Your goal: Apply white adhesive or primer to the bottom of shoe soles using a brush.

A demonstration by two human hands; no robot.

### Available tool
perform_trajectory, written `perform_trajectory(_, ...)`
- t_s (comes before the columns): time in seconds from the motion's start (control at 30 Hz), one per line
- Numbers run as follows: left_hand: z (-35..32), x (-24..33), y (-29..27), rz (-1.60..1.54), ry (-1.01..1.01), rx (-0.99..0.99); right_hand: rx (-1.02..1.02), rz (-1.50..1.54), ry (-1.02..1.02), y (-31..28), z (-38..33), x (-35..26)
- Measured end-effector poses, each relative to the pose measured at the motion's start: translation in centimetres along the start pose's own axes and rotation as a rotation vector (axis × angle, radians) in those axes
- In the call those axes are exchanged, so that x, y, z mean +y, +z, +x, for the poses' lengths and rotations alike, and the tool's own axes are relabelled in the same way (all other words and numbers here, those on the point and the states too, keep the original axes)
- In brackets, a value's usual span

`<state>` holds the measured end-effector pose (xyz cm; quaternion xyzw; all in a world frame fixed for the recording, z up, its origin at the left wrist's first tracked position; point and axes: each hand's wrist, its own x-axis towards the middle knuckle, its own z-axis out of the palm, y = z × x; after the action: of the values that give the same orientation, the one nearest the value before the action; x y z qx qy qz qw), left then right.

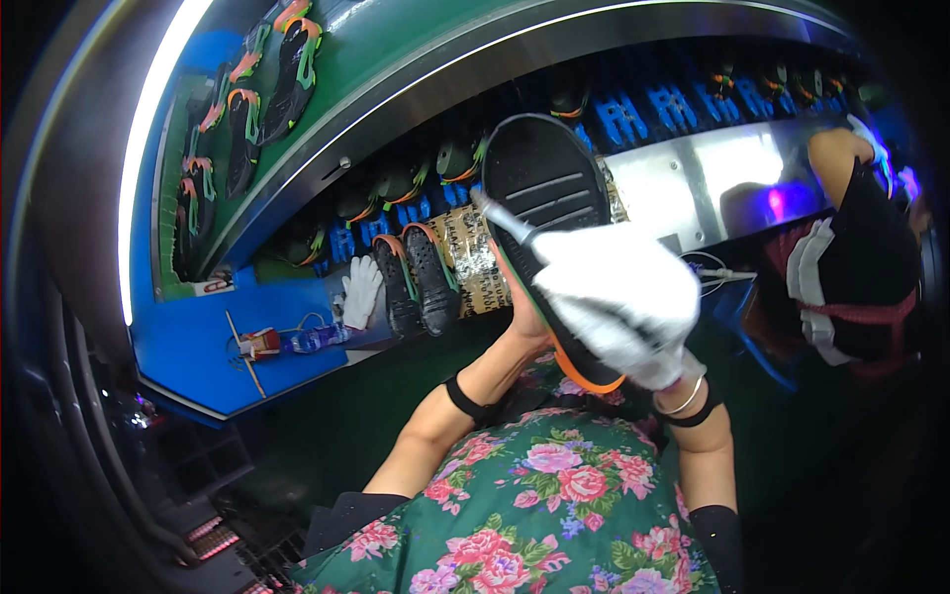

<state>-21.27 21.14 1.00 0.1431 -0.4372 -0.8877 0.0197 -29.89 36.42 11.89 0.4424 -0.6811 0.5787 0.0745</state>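
Observation:
My bare left hand (524, 309) grips a black shoe sole (542, 168) from its left edge and holds it up, tilted, in front of my apron. The sole has several raised cross ridges near its front half and an orange rim at the heel end. My right hand (621, 297), in a white knit glove, is closed round a slim grey brush-like tool (510, 220). The tool's tip is over the left edge of the sole; whether it touches cannot be made out. The glove hides the middle of the sole.
Two black soles (418, 277) stand at the bench edge beside a white glove (362, 292). A blue bench corner (198, 346) carries a red container (259, 344) and a clear bottle (317, 338). Shoes line a conveyor behind and a green shelf (376, 59). At right, a co-worker's arm (836, 163) reaches in.

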Motion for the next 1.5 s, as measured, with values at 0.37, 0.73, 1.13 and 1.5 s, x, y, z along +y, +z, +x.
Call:
perform_trajectory(0.37,1.0,-1.5,-0.7,-0.108,-0.044,-0.068,0.079,0.181,0.001,0.6,0.0,1.0)
perform_trajectory(0.73,1.4,-0.8,-1.4,0.124,-0.021,-0.020,-0.050,0.166,0.035,-1.3,-0.5,2.2)
perform_trajectory(1.13,1.6,-0.6,0.1,-0.137,-0.127,0.233,-0.043,0.010,-0.054,-1.4,-1.0,2.6)
perform_trajectory(1.5,1.8,0.5,-2.1,-0.464,-0.199,-0.085,-0.179,0.127,0.064,-0.8,-2.6,1.5)
